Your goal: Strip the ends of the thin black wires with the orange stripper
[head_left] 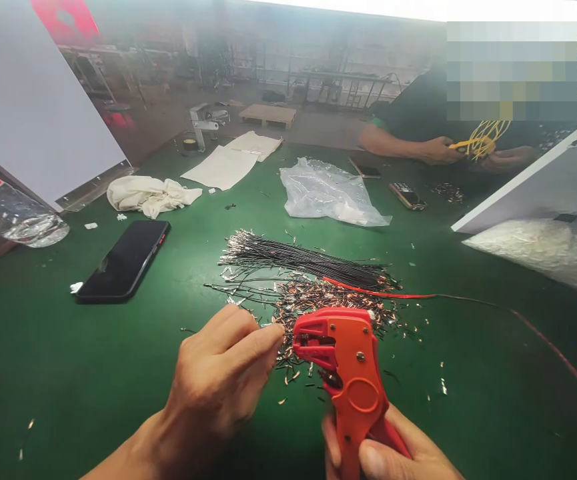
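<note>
My right hand (383, 450) grips the handles of an orange-red wire stripper (351, 363), jaws pointing left. My left hand (221, 377) is closed in a pinch at the jaws, holding a thin wire end that is hard to make out. Just beyond lies a bundle of thin black wires (303, 260) with stripped ends. A heap of copper-coloured scraps (318, 300) lies around the tool. A red wire (418, 297) runs off to the right across the green table (68, 373).
A black phone (124, 261) lies at left, a white cloth (148, 195) and papers (231, 160) behind it. A clear plastic bag (325, 193) and another phone (407, 195) sit mid-table. A person opposite holds yellow wires (481, 140). White boards stand left and right.
</note>
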`<act>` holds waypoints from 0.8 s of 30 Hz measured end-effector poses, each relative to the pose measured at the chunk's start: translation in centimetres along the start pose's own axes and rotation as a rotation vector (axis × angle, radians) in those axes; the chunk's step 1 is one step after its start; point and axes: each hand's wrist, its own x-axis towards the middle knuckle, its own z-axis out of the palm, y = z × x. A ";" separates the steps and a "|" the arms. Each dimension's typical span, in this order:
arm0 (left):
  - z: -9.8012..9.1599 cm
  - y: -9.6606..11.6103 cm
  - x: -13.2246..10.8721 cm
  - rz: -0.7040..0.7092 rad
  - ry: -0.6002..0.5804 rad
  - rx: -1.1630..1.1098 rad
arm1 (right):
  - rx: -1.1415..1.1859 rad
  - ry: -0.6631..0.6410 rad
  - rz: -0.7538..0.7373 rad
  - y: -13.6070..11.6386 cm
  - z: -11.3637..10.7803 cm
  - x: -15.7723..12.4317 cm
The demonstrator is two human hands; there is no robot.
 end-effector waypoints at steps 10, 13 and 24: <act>-0.2 0.2 0.1 0.024 -0.004 -0.021 | 0.016 -0.062 -0.045 0.0 -0.3 0.2; -0.4 0.2 0.3 0.013 -0.016 -0.028 | 0.023 -0.081 -0.080 0.4 -0.7 0.2; -0.4 -0.1 0.4 0.033 -0.031 -0.064 | -0.087 -0.047 -0.050 0.0 -0.9 -0.3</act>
